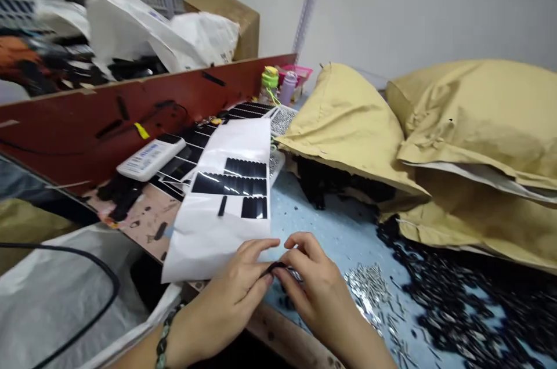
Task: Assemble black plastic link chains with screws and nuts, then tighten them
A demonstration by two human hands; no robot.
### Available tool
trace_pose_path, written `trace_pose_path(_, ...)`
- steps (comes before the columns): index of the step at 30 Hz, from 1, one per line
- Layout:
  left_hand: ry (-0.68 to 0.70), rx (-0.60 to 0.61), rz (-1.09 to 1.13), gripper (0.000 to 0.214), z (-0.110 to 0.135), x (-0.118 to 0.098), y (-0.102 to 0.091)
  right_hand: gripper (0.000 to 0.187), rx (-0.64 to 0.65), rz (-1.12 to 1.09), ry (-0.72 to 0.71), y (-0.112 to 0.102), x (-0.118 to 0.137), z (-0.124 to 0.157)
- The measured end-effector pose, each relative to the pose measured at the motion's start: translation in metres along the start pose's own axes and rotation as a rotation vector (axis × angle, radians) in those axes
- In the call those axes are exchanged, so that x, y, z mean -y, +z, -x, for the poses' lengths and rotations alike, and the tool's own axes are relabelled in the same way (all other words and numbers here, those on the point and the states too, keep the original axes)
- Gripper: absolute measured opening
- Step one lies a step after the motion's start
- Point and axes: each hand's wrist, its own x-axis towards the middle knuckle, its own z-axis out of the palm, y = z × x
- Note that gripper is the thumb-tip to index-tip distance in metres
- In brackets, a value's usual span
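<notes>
Head view, nearest first: the left hand (pixel 221 305), a beaded bracelet (pixel 162 339) on its wrist, and the right hand (pixel 317 293) meet at the fingertips, both pinching a small black piece (pixel 274 268) held just above the table edge, its exact form too small to tell. Just right of them, a heap of silver metal pins (pixel 369 290) lies on a pale blue work surface (pixel 335 224), with loose black bits (pixel 456 299) spread beyond it. Farther ahead are a white sheet (pixel 217 247) bearing black strips, a dark red board (pixel 100 131) and tan cloth sacks (pixel 474 125)
</notes>
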Motion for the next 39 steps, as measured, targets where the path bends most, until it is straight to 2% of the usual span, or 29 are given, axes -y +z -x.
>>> trace_pose_path(2,0.003,0.014,-0.042,0.037,0.001,-0.004,0.011,0.017,-0.039,-0.068,0.066,-0.007,-0.006,0.015)
trace_pose_path(5,0.024,-0.019,-0.167,0.04,0.006,-0.001,0.027,0.022,-0.24,-0.191,0.318,-0.006,-0.029,0.04)
trace_pose_path(8,0.17,-0.012,-0.393,0.043,0.013,0.009,0.043,0.028,-0.359,-0.304,0.523,0.008,-0.056,0.059)
trace_pose_path(11,0.294,-0.001,-0.534,0.041,0.016,0.015,0.056,0.033,-0.378,-0.365,0.593,0.026,-0.069,0.066)
trace_pose_path(14,0.34,-0.005,-0.566,0.036,0.015,0.013,0.062,0.032,-0.374,-0.327,0.604,0.035,-0.068,0.064)
trace_pose_path(18,0.341,0.009,-0.563,0.035,0.012,0.01,0.062,0.03,-0.346,-0.261,0.604,0.035,-0.064,0.061)
trace_pose_path(32,0.238,0.014,-0.589,0.036,0.009,0.019,0.08,0.026,-0.303,-0.21,0.581,0.035,-0.065,0.063)
trace_pose_path(35,0.24,0.027,-0.614,0.037,0.01,0.022,0.082,0.029,-0.28,-0.098,0.53,0.036,-0.064,0.062)
trace_pose_path(39,0.254,0.011,-0.601,0.038,0.011,0.021,0.082,0.035,-0.207,0.174,0.445,0.035,-0.069,0.061)
